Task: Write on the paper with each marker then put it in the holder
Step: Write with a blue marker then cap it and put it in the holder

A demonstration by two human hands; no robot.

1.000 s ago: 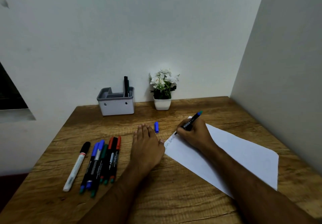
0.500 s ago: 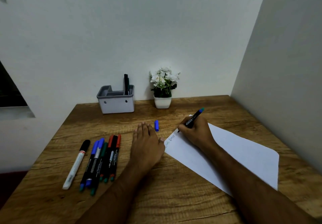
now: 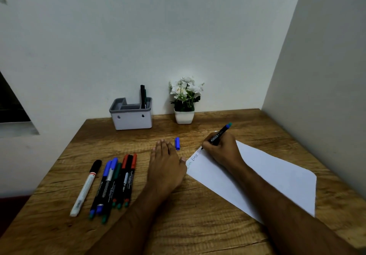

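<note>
**Marker at the paper's corner**

On the wooden table (image 3: pixel 198 225), a sheet of white paper (image 3: pixel 277 175) lay slanted at the right. The right hand (image 3: pixel 219 149) rested on its upper left corner, fingers (image 3: pixel 208 144) clamped on a black marker (image 3: pixel 218 134) with a blue end, its tip down on the sheet beside a few small written words (image 3: pixel 195 157). The left hand (image 3: pixel 166 167) lay flat, palm down, fingers together, its thumb touching the paper's left edge. A blue cap (image 3: pixel 177 143) lay loose on the table just beyond the left fingertips, between the two hands. To the left lay a row of capped markers (image 3: pixel 116 183) side by side, with a white marker (image 3: pixel 87 185) with a black cap a little apart from them. At the back, against the wall, stood a grey holder (image 3: pixel 131 118) with dark markers upright in its right compartment, and beside it a small potted plant (image 3: pixel 185 104) with white flowers.
</note>
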